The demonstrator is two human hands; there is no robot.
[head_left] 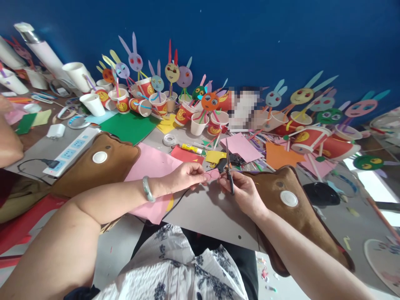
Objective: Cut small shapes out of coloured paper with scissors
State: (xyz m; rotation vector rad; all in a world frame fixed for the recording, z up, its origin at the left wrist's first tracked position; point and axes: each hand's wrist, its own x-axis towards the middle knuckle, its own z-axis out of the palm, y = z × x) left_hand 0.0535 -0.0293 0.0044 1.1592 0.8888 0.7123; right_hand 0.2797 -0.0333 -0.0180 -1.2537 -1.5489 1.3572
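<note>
Pink piece: centre of frame, between the hands. Curved outlines visible; too small to tell how much of them is cut. Left hand pinches its left end. Right hand grips scissors, fingertips at the piece's right end, blades pointing up-frame. Judged partway: marked, small, unattached. Rabbit faces on cups, upper frame, look assembled. Pink sheet, left of centre, lies on the surface.

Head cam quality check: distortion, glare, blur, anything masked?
Head view: wide-angle stretch, left arm looks oversized; patch at far right near blown out; pixelated block hides detail behind the table; outer edges soft; scissors readable.
</note>
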